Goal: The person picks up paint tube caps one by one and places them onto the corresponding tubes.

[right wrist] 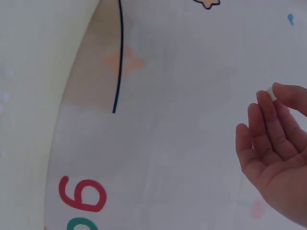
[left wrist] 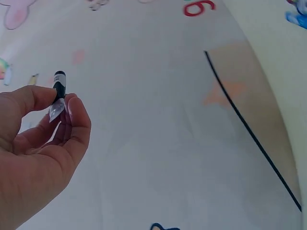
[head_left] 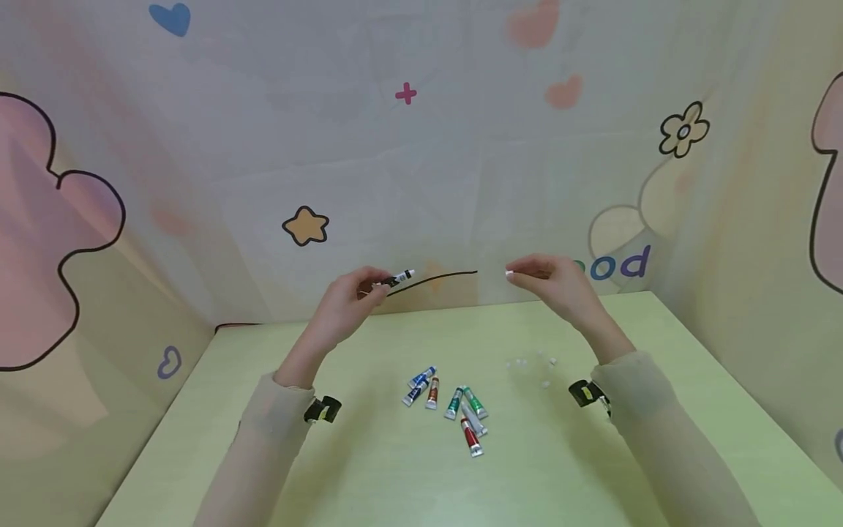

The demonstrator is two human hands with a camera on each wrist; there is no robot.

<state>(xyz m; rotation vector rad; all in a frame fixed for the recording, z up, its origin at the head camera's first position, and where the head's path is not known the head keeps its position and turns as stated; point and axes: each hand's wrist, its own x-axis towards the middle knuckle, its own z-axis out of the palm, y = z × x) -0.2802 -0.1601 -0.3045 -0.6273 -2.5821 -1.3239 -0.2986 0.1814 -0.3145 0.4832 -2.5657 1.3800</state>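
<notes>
My left hand (head_left: 349, 300) is raised above the back of the table and pinches a small paint tube (head_left: 399, 278) with a black-and-white label. In the left wrist view the tube (left wrist: 59, 88) points upward, its flat silver end low between thumb and fingers. My right hand (head_left: 556, 285), raised at the right, pinches a small white piece (right wrist: 271, 93), which looks like a cap, between thumb and fingertips. The two hands are apart. Below them lie blue tubes (head_left: 416, 391), an orange-brown tube (head_left: 432, 393), green tubes (head_left: 473, 401), a silvery-white tube (head_left: 473, 419) and a red tube (head_left: 470, 436).
Several small white pieces (head_left: 545, 384) lie on the pale green table (head_left: 395, 483), right of the tubes. A printed cloth (head_left: 421, 168) with hearts, stars and letters hangs behind and at both sides. A black wrist mount (head_left: 323, 409) sits on each sleeve.
</notes>
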